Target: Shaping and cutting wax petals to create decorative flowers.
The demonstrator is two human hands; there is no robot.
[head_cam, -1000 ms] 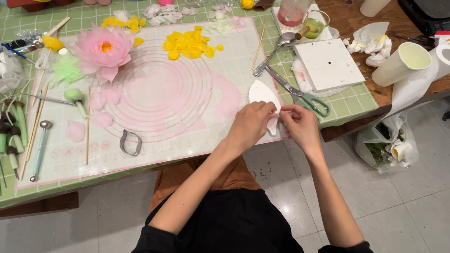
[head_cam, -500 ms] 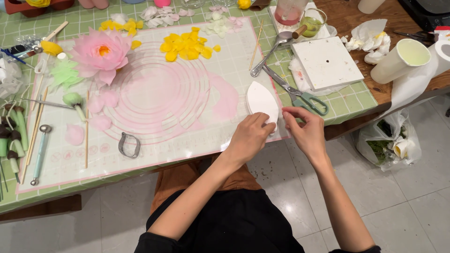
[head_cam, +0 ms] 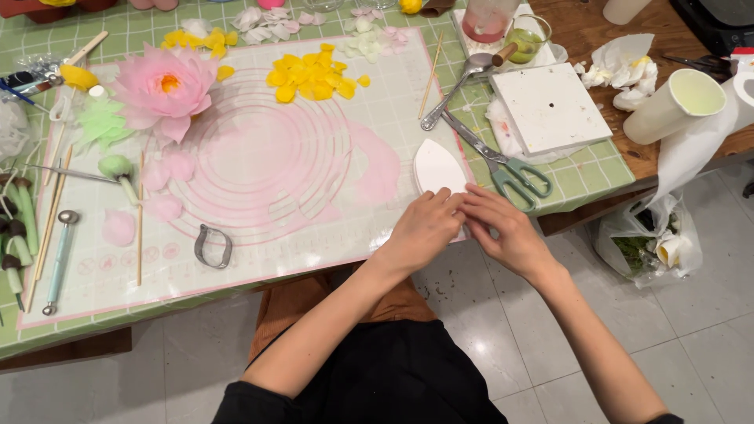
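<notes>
My fingers [head_cam: 459, 206] of both hands are pressed together at the near, wide end of the white petal [head_cam: 437, 166], pinching its bottom edge. Left hand [head_cam: 422, 232] and right hand [head_cam: 503, 229] meet there, fingertips touching. The petal lies flat on the mat [head_cam: 259, 157] near its right border, tip pointing away from me, just left of the scissors [head_cam: 503, 165].

Change: half a second ago my hands were a bit apart and lower, nearer the table edge, petal clear of them; now they have closed in on its base. Looks like I'm starting to pick it up or shape that end, can't tell which.

Around: spoon [head_cam: 452, 93] beyond the scissors, white square block [head_cam: 550, 106] to the right, yellow petals [head_cam: 310, 77] far side of mat, pink flower [head_cam: 165, 85] at left, metal cutter [head_cam: 212, 245] near the front edge.
</notes>
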